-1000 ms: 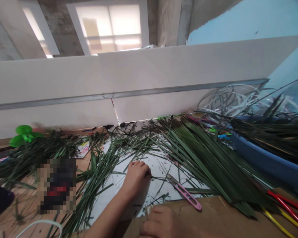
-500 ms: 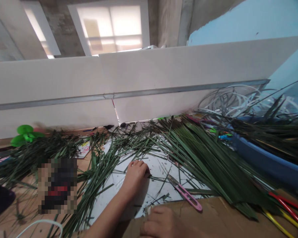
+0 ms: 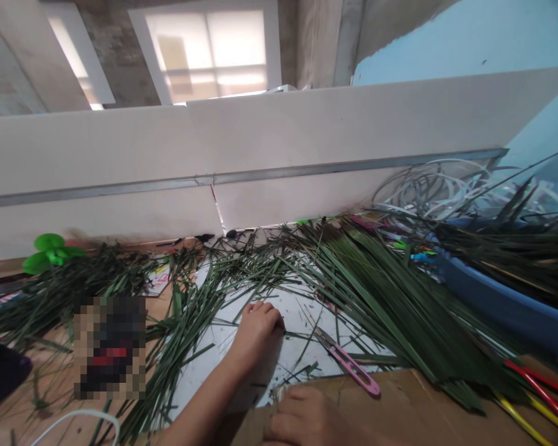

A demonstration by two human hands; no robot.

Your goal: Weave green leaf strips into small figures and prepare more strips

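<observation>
My left hand (image 3: pixel 259 325) rests on the white board (image 3: pixel 242 347) with its fingers curled under. Whatever those fingers hold is hidden, though a thin dark green strip shows beside the fingertips. Lower down, my right hand (image 3: pixel 302 414) is closed at the edge of a brown cardboard sheet (image 3: pixel 395 402); its grip is blurred and I cannot make out what is in it. Pink-handled thread snips (image 3: pixel 353 368) lie right of both hands, blades pointing up and left. Narrow green leaf strips (image 3: pixel 186 334) are scattered left of my left hand.
A large bundle of long green leaves (image 3: pixel 385 291) fans out on the right, near a blue tub (image 3: pixel 502 297) filled with darker leaves. Coiled white strips (image 3: pixel 437 186) stand behind. A green three-bladed fan (image 3: pixel 51 253) is at the left, and red-handled tools (image 3: pixel 539 387) lie lower right.
</observation>
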